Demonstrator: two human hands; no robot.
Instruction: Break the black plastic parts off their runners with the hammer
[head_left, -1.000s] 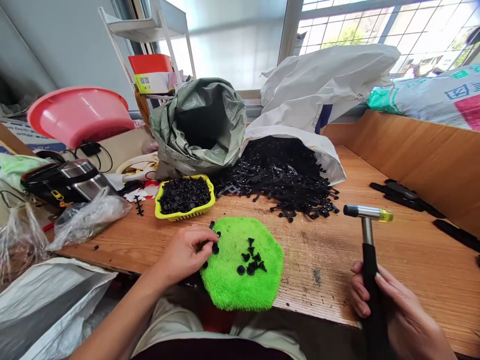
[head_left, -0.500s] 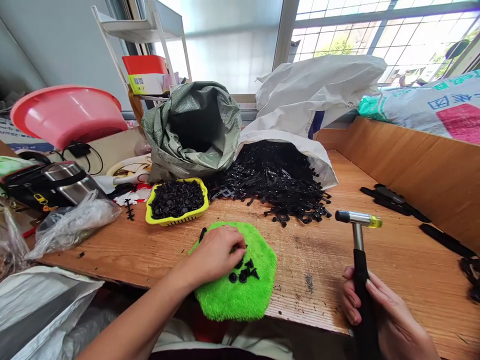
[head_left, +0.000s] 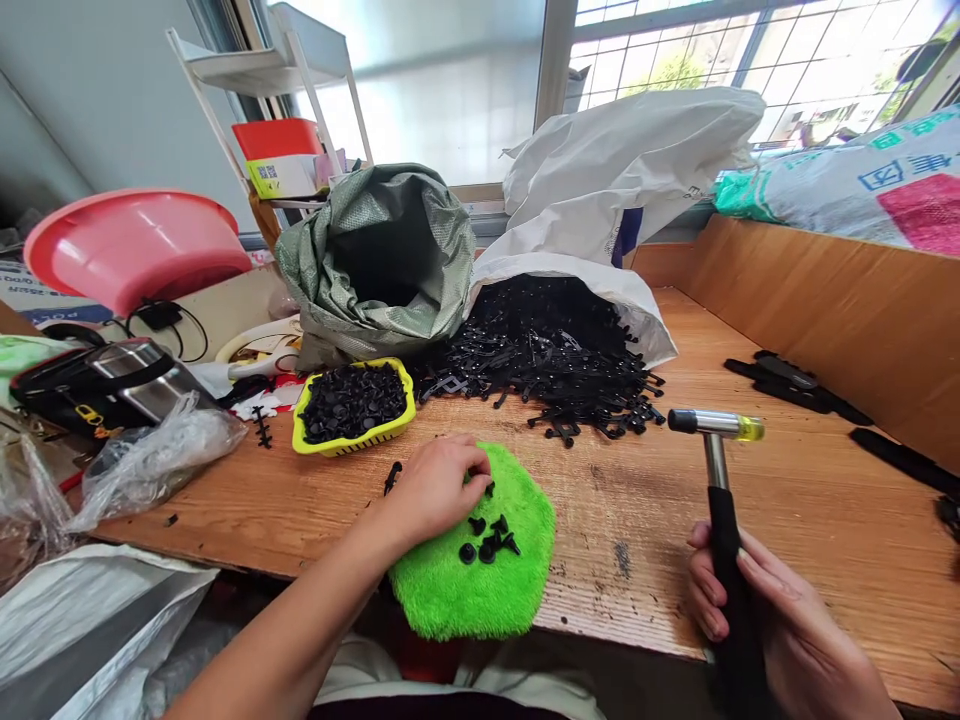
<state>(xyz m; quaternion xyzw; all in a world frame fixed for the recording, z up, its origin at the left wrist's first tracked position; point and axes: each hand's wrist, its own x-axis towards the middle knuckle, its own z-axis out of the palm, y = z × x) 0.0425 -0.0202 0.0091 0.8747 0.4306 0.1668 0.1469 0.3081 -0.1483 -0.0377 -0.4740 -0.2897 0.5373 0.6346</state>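
Note:
My left hand [head_left: 448, 487] is over the upper left of a fuzzy green pad [head_left: 472, 600], its fingers curled in a pinch. A small black plastic push clip [head_left: 489, 489] shows at the thumb and fingertips, mostly hidden by them. Several loose push clips [head_left: 491, 545] lie on the pad just below that hand. At the right, my right hand [head_left: 780, 620] is wrapped round the black handle of a small two-faced mallet [head_left: 718, 470]. The mallet stands head up above the table, with one black face and one clear yellow face.
Behind the pad, a yellow basket [head_left: 390, 432] holds many push clips. Black plastic strips [head_left: 555, 370] spill from a white sack [head_left: 652, 325]. A green woven sack [head_left: 315, 300] stands open beside it. A wooden board [head_left: 825, 280] edges the right side, near dark tools [head_left: 802, 385].
My left hand has moved slightly up and left across the pad, uncovering more of the loose push clips. My right hand still holds the mallet in nearly the same place. The view has shifted slightly.

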